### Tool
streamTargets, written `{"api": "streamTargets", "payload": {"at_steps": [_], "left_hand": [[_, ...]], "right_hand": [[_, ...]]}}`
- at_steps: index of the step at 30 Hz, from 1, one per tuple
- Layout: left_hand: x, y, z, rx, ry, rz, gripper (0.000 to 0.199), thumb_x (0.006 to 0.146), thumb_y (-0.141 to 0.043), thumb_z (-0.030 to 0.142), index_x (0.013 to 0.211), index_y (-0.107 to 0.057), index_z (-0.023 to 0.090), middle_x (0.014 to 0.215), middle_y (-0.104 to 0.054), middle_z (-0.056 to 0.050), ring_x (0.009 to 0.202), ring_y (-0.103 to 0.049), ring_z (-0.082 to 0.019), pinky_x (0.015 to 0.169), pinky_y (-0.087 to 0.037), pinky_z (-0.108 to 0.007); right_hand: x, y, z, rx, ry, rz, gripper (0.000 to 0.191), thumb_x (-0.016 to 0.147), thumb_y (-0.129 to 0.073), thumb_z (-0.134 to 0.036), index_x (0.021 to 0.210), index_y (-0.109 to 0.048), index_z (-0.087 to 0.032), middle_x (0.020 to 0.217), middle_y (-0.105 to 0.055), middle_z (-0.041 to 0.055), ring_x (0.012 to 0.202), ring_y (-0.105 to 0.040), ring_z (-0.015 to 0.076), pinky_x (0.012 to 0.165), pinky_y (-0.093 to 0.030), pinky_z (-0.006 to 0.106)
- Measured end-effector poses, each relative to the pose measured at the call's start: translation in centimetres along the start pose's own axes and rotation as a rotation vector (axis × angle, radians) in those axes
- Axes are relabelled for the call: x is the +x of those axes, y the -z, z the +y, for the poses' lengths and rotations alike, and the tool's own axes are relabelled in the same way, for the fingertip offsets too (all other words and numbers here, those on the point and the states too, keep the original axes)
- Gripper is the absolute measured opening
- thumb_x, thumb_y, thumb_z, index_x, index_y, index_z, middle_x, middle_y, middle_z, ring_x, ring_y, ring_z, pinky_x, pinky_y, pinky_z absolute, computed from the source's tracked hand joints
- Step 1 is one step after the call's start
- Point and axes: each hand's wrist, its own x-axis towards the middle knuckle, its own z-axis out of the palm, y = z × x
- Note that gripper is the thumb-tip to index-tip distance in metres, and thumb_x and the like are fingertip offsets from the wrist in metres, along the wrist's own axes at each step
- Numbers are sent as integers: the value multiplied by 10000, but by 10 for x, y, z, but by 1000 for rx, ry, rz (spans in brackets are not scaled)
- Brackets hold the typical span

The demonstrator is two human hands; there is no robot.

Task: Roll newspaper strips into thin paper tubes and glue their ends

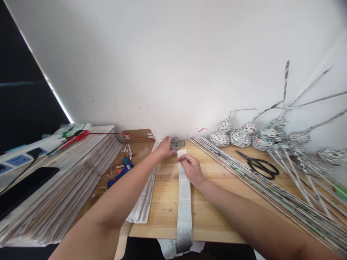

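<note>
My right hand (191, 169) pinches the far end of a newspaper strip (184, 207) between thumb and fingers; my left hand (163, 147) is at the left side of the grey cloth (177, 143), whether grasping it I cannot tell. The strip lies on the near side of the cloth, its long axis running toward me, far end pointing at the cloth, near end curling past the edge of the bench (217, 224). I judge a light pinch best, keeping the paper flat and untwisted. Right of the cloth: paper rods (241, 180), then scissors (261, 167).
</note>
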Motion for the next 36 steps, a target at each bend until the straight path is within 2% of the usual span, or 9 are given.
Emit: {"api": "streamTargets", "payload": {"at_steps": [3,5,7,10,16,22,27,32,36], "left_hand": [[24,-20,7,78,35,-34,635,751,-651,331,1281,-430,62,1308,-459,-251,1247,-417,-345,979,-339,-384],[29,-32,12,130,33,-39,371,849,-509,305,1166,-533,115,1206,-541,-206,1164,-497,-308,926,-378,-373],[31,-38,15,179,26,-31,295,882,-423,274,1109,-571,158,1143,-585,-170,1103,-536,-283,880,-401,-366],[34,-38,16,241,37,-28,322,889,-387,351,1028,-624,182,1052,-640,-151,1024,-577,-285,821,-420,-367],[43,-33,15,304,115,-34,586,870,-252,585,929,-694,206,965,-684,-159,940,-618,-308,755,-435,-375],[50,-38,22,313,75,-99,410,897,-326,394,965,-682,203,1023,-662,-163,1022,-584,-311,786,-433,-383],[51,-42,25,277,86,-110,337,895,-364,303,1130,-564,168,1090,-622,-173,975,-612,-279,788,-440,-370],[41,-38,21,188,78,-95,438,911,-345,402,1266,-430,160,1160,-590,-175,1006,-603,-281,772,-448,-370],[26,-25,12,127,-60,-125,523,871,-434,480,1330,-409,230,1237,-541,-115,1121,-540,-233,884,-411,-314]], "right_hand": [[3,-2,5,-28,-44,-2,199,713,-475,-141,753,-666,-178,593,-554,-21,529,-426,117,525,-332,229],[5,-3,8,-46,-56,-6,210,715,-471,-138,762,-673,-171,587,-549,-23,521,-415,109,516,-327,222],[6,-4,9,-53,-62,-18,216,717,-467,-135,760,-676,-168,574,-541,-25,509,-402,105,504,-319,218],[6,-4,8,-47,-77,-22,220,714,-461,-126,741,-676,-164,587,-554,-20,517,-410,103,509,-325,214],[6,-5,7,-50,-87,-15,224,704,-466,-118,738,-683,-162,588,-561,-21,515,-408,96,515,-330,210],[5,-6,5,-51,-132,-41,213,704,-467,-131,738,-675,-161,511,-481,-41,470,-358,90,460,-275,207],[4,-5,5,-77,-122,-47,213,707,-469,-135,736,-679,-161,517,-495,-37,474,-358,91,462,-275,208],[6,-4,6,-88,-117,-35,219,706,-467,-132,744,-680,-161,534,-509,-33,482,-373,94,478,-298,211],[6,-4,5,-75,-111,-31,215,709,-467,-134,741,-678,-161,552,-521,-29,495,-387,95,489,-309,208]]}}
